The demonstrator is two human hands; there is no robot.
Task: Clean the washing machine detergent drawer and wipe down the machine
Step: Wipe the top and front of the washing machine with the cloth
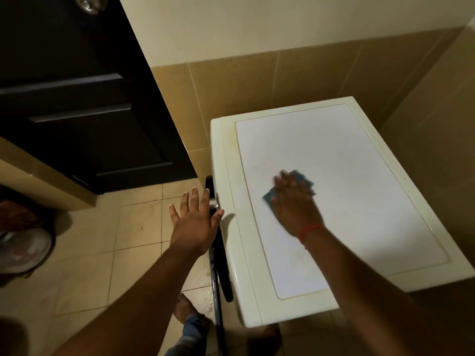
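- Blue cloth [298, 185] is lying flat under the right hand [295, 204], whose straight, spread fingers are pressing it onto the white top panel; only the cloth's far edge and left corner are showing past the fingertips.
- The right hand is looking slightly blurred, and a red string band [309, 231] is circling its wrist.
- The cloth is sitting left of the middle of the panel, nearer the machine's front edge than its wall side.
- The washing machine [341, 191] is standing in the tiled corner, its cream top running with the long axis from the near edge by the person's feet away toward the back wall, skewed a little to the right in the view.
- Its front is facing left toward the open floor, where a dark door or front fitting [218, 265] is showing edge-on below the top's rim; I cannot tell whether the detergent drawer is in view.
- The left hand [195, 222] is hanging open in the air just beside the machine's front edge, fingers wide and straight, holding nothing.
- A tan tiled floor [102, 253] is spreading to the left, with a dark panelled door [77, 98] beyond it.
- A round basin [23, 250] is sitting at the left edge of the floor.
- Bare feet and a blue trouser hem [192, 327] are showing below the arms.
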